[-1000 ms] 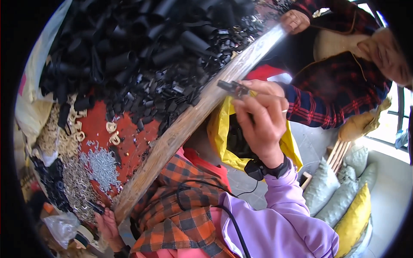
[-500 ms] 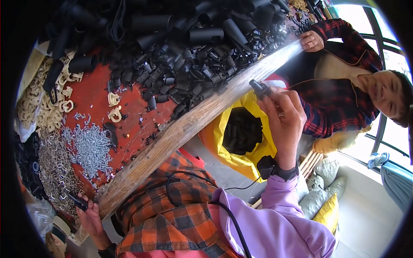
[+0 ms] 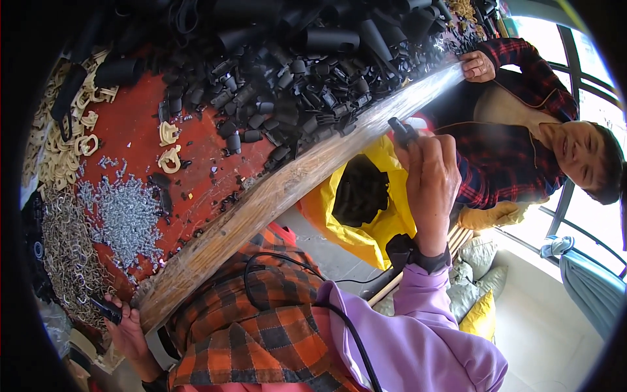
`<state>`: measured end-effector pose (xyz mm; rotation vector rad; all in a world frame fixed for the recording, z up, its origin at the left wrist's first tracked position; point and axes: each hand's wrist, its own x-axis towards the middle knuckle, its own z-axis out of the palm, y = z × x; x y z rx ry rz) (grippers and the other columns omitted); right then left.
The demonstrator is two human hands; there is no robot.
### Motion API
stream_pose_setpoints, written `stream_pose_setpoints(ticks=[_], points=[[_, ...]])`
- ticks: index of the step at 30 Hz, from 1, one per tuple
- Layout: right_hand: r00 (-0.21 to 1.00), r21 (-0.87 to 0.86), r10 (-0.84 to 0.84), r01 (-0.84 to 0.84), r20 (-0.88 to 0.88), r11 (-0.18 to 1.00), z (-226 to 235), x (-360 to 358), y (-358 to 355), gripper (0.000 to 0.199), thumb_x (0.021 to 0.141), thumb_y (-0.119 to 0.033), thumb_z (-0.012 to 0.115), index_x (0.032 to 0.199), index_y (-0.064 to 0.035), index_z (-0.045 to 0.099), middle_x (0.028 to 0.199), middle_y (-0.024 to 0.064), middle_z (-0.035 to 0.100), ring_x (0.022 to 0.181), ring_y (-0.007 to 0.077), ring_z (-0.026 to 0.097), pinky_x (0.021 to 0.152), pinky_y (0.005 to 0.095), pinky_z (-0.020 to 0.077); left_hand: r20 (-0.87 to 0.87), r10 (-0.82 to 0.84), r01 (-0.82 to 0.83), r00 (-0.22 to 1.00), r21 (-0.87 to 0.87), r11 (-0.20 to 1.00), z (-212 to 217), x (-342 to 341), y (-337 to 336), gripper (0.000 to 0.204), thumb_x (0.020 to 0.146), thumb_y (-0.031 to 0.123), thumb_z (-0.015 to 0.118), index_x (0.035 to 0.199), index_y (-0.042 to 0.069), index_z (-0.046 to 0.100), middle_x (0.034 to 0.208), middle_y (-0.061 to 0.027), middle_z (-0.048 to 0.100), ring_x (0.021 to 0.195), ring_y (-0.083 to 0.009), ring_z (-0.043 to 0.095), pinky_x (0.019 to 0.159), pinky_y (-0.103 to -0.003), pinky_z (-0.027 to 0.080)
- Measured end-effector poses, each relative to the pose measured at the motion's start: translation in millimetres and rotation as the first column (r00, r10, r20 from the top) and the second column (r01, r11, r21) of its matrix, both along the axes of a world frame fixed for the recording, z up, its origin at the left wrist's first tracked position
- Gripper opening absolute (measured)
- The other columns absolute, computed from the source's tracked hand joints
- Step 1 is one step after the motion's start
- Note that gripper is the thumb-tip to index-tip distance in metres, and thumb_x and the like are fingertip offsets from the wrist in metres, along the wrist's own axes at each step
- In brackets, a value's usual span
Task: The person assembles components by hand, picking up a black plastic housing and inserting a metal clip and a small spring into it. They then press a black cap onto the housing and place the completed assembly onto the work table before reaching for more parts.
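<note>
Held up over the yellow bag (image 3: pixel 396 215), my right hand (image 3: pixel 432 176) pinches a small black plastic part (image 3: pixel 401 130). Dark pieces (image 3: pixel 359 193) lie inside the bag, which hangs open below the table's wooden edge (image 3: pixel 261 199). At the lower left my left hand (image 3: pixel 127 326) is closed on a black oblong piece (image 3: pixel 106 308), beside a heap of bent metal hooks (image 3: pixel 68 245). Its exact kind is unclear. Small silver screws (image 3: pixel 128 219) are piled on the red tabletop (image 3: pixel 137 121) near it.
Small black parts (image 3: pixel 287 91) and larger black tubes (image 3: pixel 332 40) cover the far table. Cream plastic pieces (image 3: pixel 59 147) heap at left. A co-worker in a plaid shirt (image 3: pixel 496 157) rests a hand (image 3: pixel 477 66) on the wooden edge. Sacks (image 3: pixel 478 255) stand by the wall.
The view has shifted slightly, moving the table's piles a little to the left. Both hands keep their black pieces; my right hand is turned a little more.
</note>
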<state>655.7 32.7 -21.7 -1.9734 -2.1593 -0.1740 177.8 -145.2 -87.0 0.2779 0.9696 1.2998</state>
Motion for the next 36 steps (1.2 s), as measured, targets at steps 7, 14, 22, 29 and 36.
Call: stream_pose_setpoints(ticks=[7,14,22,29,36], points=[[0.976,0.211,-0.003,0.051,-0.220,0.976,1.2,-0.2,2.1,0.008,0.075,-0.003,0.053,0.077,0.0002,0.046,0.077,0.0122,0.049,0.071,0.0249,0.052,0.059,0.0304,0.0417,0.034,0.107,-0.105,0.994,-0.055,0.993,1.0,1.7,-1.2,0.052,0.082,0.016,0.049,0.123,0.001,0.020,0.105,-0.0078,0.035,0.083,-0.0151,0.039,0.077,-0.029,0.040],[0.871,0.426,0.153,0.069,-0.466,0.902,-13.0,13.1,0.0,0.011,0.080,-0.006,0.049,0.073,0.0011,0.045,0.080,0.0115,0.051,0.074,0.0214,0.054,0.063,0.0283,0.0431,0.200,-0.032,0.014,0.979,0.087,0.996,-15.7,-10.4,-0.1,0.039,0.086,0.012,0.037,0.122,0.003,0.023,0.109,-0.0093,0.035,0.088,-0.0175,0.042,0.083,-0.032,0.041],[0.668,0.568,0.334,0.164,-0.666,0.806,-24.7,4.8,-4.0,0.017,0.083,-0.011,0.046,0.071,0.0011,0.043,0.075,0.0087,0.045,0.078,0.0264,0.056,0.065,0.0322,0.0451,0.179,-0.635,0.498,0.752,0.477,0.724,-44.5,-45.5,19.9,0.038,0.082,0.008,0.047,0.115,0.001,0.031,0.110,-0.0139,0.043,0.104,-0.0305,0.044,0.091,-0.039,0.032],[0.682,0.620,0.385,0.128,-0.622,0.774,-21.7,9.7,-3.2,0.019,0.084,-0.013,0.045,0.071,0.0016,0.042,0.075,0.0091,0.043,0.081,0.0289,0.056,0.065,0.0354,0.0480,0.406,-0.389,0.314,0.827,0.240,0.918,-22.8,-27.4,8.7,0.038,0.083,0.007,0.045,0.117,0.000,0.030,0.115,-0.0165,0.040,0.104,-0.0328,0.044,0.091,-0.037,0.033],[0.820,0.530,0.232,0.100,-0.523,0.842,-18.6,7.1,-1.8,0.012,0.084,-0.009,0.045,0.075,-0.0007,0.045,0.074,0.0061,0.051,0.068,0.0136,0.050,0.059,0.0247,0.0417,0.182,-0.563,0.469,0.806,0.382,0.796,-31.1,-35.9,13.5,0.047,0.082,0.006,0.046,0.123,0.001,0.023,0.122,-0.0173,0.035,0.107,-0.0345,0.041,0.092,-0.038,0.032]])
